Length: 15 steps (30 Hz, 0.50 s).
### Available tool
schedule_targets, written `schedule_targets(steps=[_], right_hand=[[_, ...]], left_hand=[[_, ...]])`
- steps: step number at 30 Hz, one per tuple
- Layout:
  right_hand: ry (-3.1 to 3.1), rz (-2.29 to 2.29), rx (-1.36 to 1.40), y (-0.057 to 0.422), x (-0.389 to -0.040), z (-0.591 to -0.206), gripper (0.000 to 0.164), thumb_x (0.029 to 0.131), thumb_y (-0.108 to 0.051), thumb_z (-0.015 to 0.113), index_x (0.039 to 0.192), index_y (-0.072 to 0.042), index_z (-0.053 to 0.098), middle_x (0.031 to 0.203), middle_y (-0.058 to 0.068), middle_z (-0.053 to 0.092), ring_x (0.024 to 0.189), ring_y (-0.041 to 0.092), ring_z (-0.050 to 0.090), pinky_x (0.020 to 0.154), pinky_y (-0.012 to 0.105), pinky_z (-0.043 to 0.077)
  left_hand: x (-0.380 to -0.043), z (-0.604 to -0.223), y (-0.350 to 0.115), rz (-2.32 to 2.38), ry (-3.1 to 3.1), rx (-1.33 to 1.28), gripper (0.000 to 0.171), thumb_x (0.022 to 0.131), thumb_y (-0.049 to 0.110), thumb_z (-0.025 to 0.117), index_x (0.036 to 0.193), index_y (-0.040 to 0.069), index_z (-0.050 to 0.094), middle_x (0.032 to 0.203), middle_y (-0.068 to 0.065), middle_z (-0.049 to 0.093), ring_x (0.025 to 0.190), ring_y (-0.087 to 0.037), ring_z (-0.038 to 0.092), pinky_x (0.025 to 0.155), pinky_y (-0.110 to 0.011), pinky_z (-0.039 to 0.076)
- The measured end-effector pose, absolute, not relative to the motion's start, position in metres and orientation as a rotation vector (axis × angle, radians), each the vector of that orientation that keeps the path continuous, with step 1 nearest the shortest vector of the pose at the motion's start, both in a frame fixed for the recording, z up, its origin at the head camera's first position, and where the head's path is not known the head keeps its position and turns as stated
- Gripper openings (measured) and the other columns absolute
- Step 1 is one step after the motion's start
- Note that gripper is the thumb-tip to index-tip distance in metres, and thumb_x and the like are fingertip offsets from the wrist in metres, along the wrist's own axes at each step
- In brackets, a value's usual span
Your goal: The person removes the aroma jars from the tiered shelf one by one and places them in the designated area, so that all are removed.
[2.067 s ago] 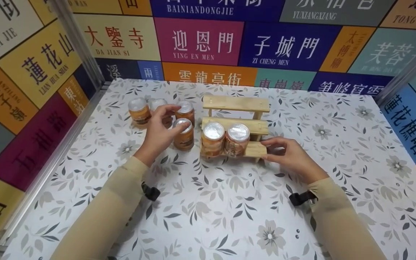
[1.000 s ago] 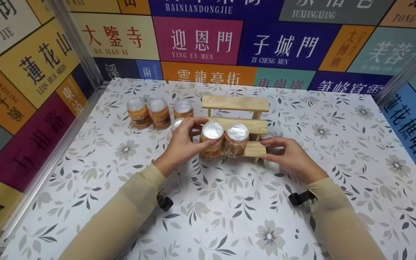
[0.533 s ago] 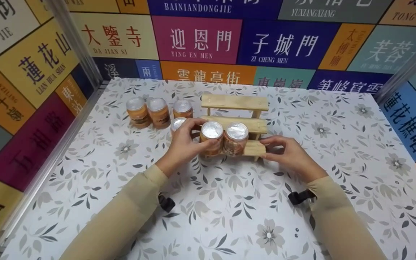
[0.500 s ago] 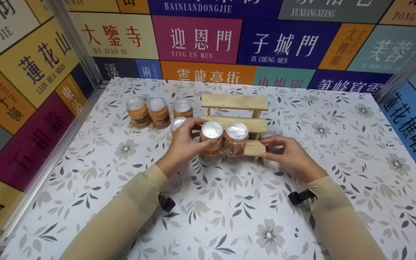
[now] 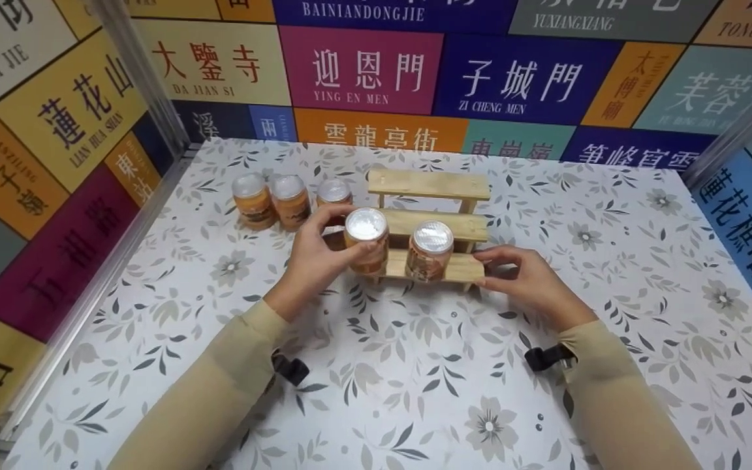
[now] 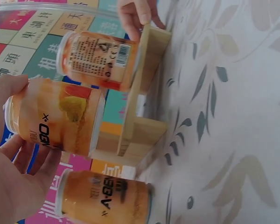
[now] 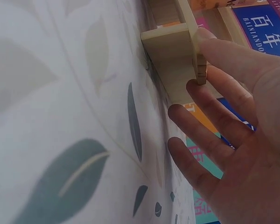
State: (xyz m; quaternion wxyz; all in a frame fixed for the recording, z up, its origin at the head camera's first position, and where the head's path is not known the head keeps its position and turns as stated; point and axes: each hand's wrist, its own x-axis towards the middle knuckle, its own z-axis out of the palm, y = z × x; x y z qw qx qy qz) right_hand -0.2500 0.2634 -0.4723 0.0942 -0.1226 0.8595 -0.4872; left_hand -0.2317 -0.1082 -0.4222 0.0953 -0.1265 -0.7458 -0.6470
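In the head view my left hand [image 5: 307, 264] grips an orange drink can [image 5: 367, 228] with a silver lid, thumb in front and fingers behind. The left wrist view has the held can [image 6: 60, 116] a little above the lowest board, near its left end. A second can [image 5: 429, 251] stands upright on that lowest board of a three-step wooden rack [image 5: 428, 186]. My right hand [image 5: 526, 281] pinches the right end of the same board; in the right wrist view the thumb lies on top, with the other fingers spread beside and below it.
Three more orange cans stand on the table left of the rack: one far left [image 5: 253, 202], one beside it [image 5: 291, 202] and one nearer the rack [image 5: 334, 191]. Another, hidden by the left hand, shows in part. Printed sign panels [image 5: 363, 72] wall in the flowered table [image 5: 415, 365].
My left hand went from the table cans to the left can on the rack, gripped it, and has now raised it and shifted it left. The right hand stays at the board end.
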Motion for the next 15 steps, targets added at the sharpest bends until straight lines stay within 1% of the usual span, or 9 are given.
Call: schedule_targets(steps=[3, 5, 9, 11, 15], right_hand=[[2.556, -1.434, -0.353, 0.264, -0.249, -0.472, 0.046, 0.087, -0.016, 0.084, 0.13, -0.009, 0.069, 0.13, 0.013, 0.067, 0.113, 0.03, 0.066, 0.097, 0.029, 0.057], [2.557, -1.432, -0.344, 0.264, -0.249, -0.471, 0.046, 0.087, -0.017, 0.084, 0.13, -0.01, 0.069, 0.13, 0.013, 0.067, 0.113, 0.03, 0.066, 0.095, 0.025, 0.056], [2.554, -1.427, -0.335, 0.263, -0.249, -0.471, 0.046, 0.087, -0.018, 0.084, 0.13, -0.01, 0.069, 0.131, 0.013, 0.067, 0.113, 0.03, 0.066, 0.094, 0.023, 0.056], [2.55, -1.439, -0.363, 0.263, -0.249, -0.471, 0.046, 0.088, -0.016, 0.084, 0.13, -0.008, 0.069, 0.13, 0.014, 0.067, 0.113, 0.03, 0.066, 0.093, 0.024, 0.057], [2.552, -1.455, -0.404, 0.262, -0.25, -0.471, 0.045, 0.088, -0.013, 0.082, 0.13, -0.004, 0.069, 0.13, 0.017, 0.067, 0.112, 0.029, 0.067, 0.091, 0.023, 0.057]], left_hand=[[-0.23, -0.416, -0.117, -1.903, -2.173, -0.354, 0.057, 0.078, 0.012, 0.09, 0.128, 0.005, 0.064, 0.126, -0.01, 0.063, 0.12, -0.027, 0.059, 0.103, -0.039, 0.053], [-0.23, -0.412, -0.123, -1.885, -2.163, -0.329, 0.057, 0.078, 0.011, 0.09, 0.128, 0.004, 0.063, 0.126, -0.01, 0.063, 0.12, -0.027, 0.06, 0.102, -0.039, 0.054], [-0.23, -0.406, -0.137, -1.854, -2.149, -0.271, 0.056, 0.08, 0.011, 0.089, 0.128, 0.004, 0.063, 0.126, -0.011, 0.064, 0.117, -0.023, 0.062, 0.102, -0.038, 0.053], [-0.23, -0.403, -0.145, -1.857, -2.14, -0.237, 0.056, 0.08, 0.011, 0.089, 0.129, 0.004, 0.063, 0.125, -0.01, 0.065, 0.115, -0.021, 0.062, 0.101, -0.037, 0.053], [-0.23, -0.397, -0.16, -1.85, -2.114, -0.18, 0.058, 0.08, 0.011, 0.089, 0.131, 0.004, 0.062, 0.124, -0.01, 0.065, 0.11, -0.02, 0.062, 0.094, -0.031, 0.054]])
